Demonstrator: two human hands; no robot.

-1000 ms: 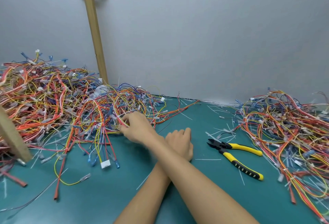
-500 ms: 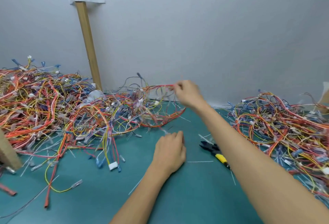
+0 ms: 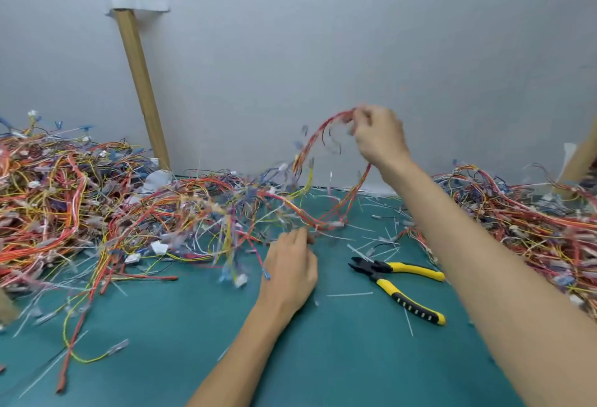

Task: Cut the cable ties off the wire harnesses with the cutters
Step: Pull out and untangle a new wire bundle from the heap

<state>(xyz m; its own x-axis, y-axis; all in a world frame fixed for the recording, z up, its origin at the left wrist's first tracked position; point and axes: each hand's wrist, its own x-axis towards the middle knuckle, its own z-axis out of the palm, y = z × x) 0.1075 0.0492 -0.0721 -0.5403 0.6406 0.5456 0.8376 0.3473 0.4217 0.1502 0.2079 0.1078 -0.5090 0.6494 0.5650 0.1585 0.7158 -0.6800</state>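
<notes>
My right hand (image 3: 379, 138) is raised in front of the wall and grips a red and orange wire harness (image 3: 318, 138). The harness arcs down, blurred, into the tangle on the green mat (image 3: 323, 358). My left hand (image 3: 287, 272) rests low on the mat with its fingers curled. Its fingertips are at the harness's lower strands, and a grip on them is hidden. The cutters (image 3: 399, 280), with black jaws and yellow handles, lie on the mat untouched, between my two forearms.
A big heap of coloured harnesses (image 3: 64, 200) fills the left side and another heap (image 3: 533, 212) the right. Cut white tie pieces (image 3: 371, 240) litter the mat near the wall. A wooden post (image 3: 135, 67) leans at the back left.
My right hand has swung from the left heap up and to the right, dragging one harness out and lifting it. My left hand has edged forward to the harness's lower strands.
</notes>
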